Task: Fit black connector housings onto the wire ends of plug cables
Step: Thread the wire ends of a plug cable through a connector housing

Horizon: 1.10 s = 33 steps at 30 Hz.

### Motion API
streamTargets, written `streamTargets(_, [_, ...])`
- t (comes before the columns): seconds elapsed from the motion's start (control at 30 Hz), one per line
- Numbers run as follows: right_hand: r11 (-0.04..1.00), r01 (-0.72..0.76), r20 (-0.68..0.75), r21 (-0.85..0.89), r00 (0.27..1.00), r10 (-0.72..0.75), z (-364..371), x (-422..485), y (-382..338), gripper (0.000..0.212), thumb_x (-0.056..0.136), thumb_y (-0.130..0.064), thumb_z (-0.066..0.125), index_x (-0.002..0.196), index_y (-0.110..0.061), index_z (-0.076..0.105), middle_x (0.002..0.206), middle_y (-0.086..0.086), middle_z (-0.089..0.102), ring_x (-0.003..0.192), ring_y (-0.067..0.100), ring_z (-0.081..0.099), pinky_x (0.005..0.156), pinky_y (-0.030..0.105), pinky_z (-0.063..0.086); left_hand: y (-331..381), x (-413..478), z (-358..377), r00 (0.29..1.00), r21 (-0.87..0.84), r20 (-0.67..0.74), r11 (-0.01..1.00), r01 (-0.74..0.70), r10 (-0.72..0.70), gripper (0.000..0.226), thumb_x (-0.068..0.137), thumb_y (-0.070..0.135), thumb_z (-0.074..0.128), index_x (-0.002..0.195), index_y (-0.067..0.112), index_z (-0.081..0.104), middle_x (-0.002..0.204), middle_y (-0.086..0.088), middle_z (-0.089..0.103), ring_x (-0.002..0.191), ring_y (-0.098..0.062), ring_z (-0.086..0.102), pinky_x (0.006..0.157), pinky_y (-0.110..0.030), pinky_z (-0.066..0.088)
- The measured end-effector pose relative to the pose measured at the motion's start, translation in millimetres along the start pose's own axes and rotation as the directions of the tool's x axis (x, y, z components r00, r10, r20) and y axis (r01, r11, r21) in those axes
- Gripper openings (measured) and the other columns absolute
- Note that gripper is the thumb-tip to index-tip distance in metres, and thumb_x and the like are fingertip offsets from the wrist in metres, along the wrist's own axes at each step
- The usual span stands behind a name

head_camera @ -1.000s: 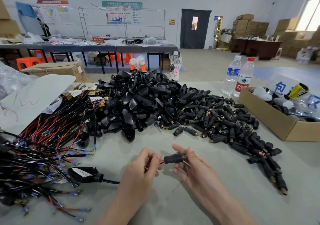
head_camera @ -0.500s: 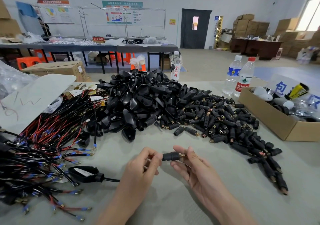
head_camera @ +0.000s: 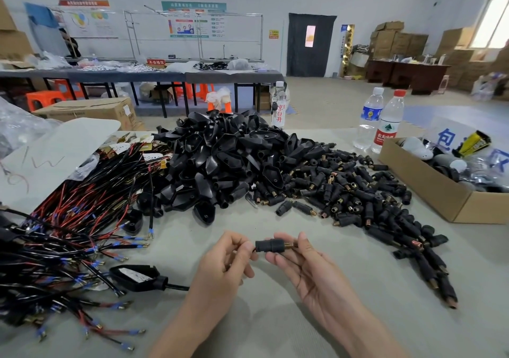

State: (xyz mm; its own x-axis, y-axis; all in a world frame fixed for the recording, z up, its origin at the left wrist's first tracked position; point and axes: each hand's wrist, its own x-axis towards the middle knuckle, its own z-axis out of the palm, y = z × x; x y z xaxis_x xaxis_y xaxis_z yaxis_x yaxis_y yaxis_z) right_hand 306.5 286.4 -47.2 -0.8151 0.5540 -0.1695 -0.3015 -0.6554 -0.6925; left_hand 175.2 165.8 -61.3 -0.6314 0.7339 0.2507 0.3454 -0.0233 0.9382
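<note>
Assembly workshop in a factory hall: the worktop [head_camera: 482, 275] carries a bulk pile of black housings [head_camera: 220, 162] at 12 o'clock and wire bundles [head_camera: 68, 233] at 9. Long benches [head_camera: 137, 75] w/ parts at 11, wall charts [head_camera: 190, 24] behind, stacked cartons [head_camera: 396, 40] at 1-2.

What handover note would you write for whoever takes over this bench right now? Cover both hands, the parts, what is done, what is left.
Left hand pinches the thin black plug cable at the mouth of the black cylindrical plastic connector housing, which the right hand grips.
The cable's flat black plug lies on the grey table.
Done: housing appears on the wire; seating cannot be judged.
Left: tangled red and black wires; spare housings heaped.
</note>
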Motion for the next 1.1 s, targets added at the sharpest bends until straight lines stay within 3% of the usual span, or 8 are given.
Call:
streamTargets(0.2, [1.000, -0.014, 0.030, 0.000, 0.999, 0.014, 1, -1, -2, 0.039, 0.096, -0.027, 0.053, 0.105, 0.004, 0.073, 0.112, 0.033, 0.067, 0.099, 0.034, 0.072, 0.075, 0.026, 0.061, 4, -2, 3, 0.999, -0.058, -0.040, 0.998, 0.019, -0.022, 0.019, 0.100, 0.026, 0.056, 0.085, 0.033, 0.064, 0.084, 0.000, 0.073, 0.069, -0.016, 0.067, 0.062, -0.024, 0.052])
streamTargets(0.4, [1.000, -0.013, 0.023, 0.000, 1.000, 0.013, 2, -1, -3, 0.039, 0.094, -0.027, 0.054, 0.104, 0.005, 0.073, 0.112, 0.033, 0.067, 0.098, 0.034, 0.072, 0.074, 0.026, 0.061, 2, 0, 3, 0.997, -0.099, -0.061, 0.994, 0.036, -0.042, 0.010, 0.101, 0.018, 0.054, 0.093, 0.015, 0.060, 0.083, -0.002, 0.074, 0.067, -0.017, 0.067, 0.057, -0.023, 0.050])
streamTargets(0.67, [1.000, -0.015, 0.004, -0.011, 1.000, 0.015, 4, -2, -4, 0.046, 0.092, -0.035, 0.054, 0.103, 0.004, 0.074, 0.111, 0.032, 0.068, 0.099, 0.036, 0.072, 0.075, 0.027, 0.061, -4, 2, 3, 0.999, -0.017, -0.039, 0.999, 0.035, -0.035, 0.022, 0.098, 0.019, 0.060, 0.083, 0.035, 0.063, 0.079, 0.001, 0.072, 0.065, -0.015, 0.065, 0.057, -0.022, 0.045])
streamTargets(0.83, [1.000, 0.011, -0.011, -0.028, 1.000, -0.012, 4, -2, -4, 0.043, 0.089, -0.035, 0.059, 0.104, 0.002, 0.075, 0.110, 0.032, 0.069, 0.100, 0.035, 0.071, 0.075, 0.024, 0.061, -8, 2, 0, 0.998, 0.022, -0.053, 1.000, 0.021, -0.020, 0.014, 0.093, 0.026, 0.068, 0.086, 0.038, 0.069, 0.067, 0.006, 0.065, 0.066, -0.009, 0.062, 0.063, -0.022, 0.046])
streamTargets(0.93, [0.997, 0.045, -0.018, -0.056, 0.999, -0.046, 4, -2, -3, 0.040, 0.088, -0.031, 0.059, 0.104, 0.001, 0.075, 0.107, 0.032, 0.069, 0.096, 0.035, 0.072, 0.074, 0.023, 0.060, -10, 2, -2, 0.997, 0.055, -0.072, 0.998, 0.001, 0.003, 0.018, 0.093, 0.025, 0.068, 0.089, 0.042, 0.071, 0.069, 0.005, 0.066, 0.068, -0.011, 0.062, 0.073, -0.036, 0.052])
streamTargets(1.1, [0.989, 0.121, -0.052, -0.078, 0.991, -0.126, 2, 0, -1, 0.039, 0.089, -0.027, 0.056, 0.107, 0.006, 0.063, 0.102, 0.031, 0.071, 0.086, 0.034, 0.074, 0.067, 0.023, 0.060, -8, 2, -3, 0.995, 0.150, -0.080, 0.987, -0.051, 0.064, 0.023, 0.095, 0.028, 0.064, 0.097, 0.050, 0.066, 0.083, 0.011, 0.071, 0.075, -0.009, 0.064, 0.074, -0.030, 0.053])
